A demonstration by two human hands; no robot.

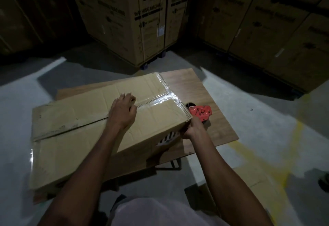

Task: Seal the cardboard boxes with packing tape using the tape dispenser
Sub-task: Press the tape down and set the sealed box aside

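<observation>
Head view, one moment. Flat brown cardboard box point(99, 119) lies on a low wood-grain table point(213, 119), its long axis running from the lower left toward the upper right; the centre seam follows that axis. Clear packing tape point(160, 100) covers the seam's far stretch and crosses a second clear strip along the right-hand edge; the near stretch of seam shows a dark gap. The left hand point(122, 111) rests palm-down on the box top, over the seam at the near end of the tape, fingers bent and touching the cardboard, gripping nothing. The right hand point(193, 127) is at the box's near right corner, fingers curled round the handle of the red tape dispenser point(200, 112), which sits just beyond the corner, beside the right-hand box wall, its red body pointing away from the person. Tall printed cardboard cartons point(142, 21) stand behind on the grey concrete floor point(249, 101), well apart from the table.
</observation>
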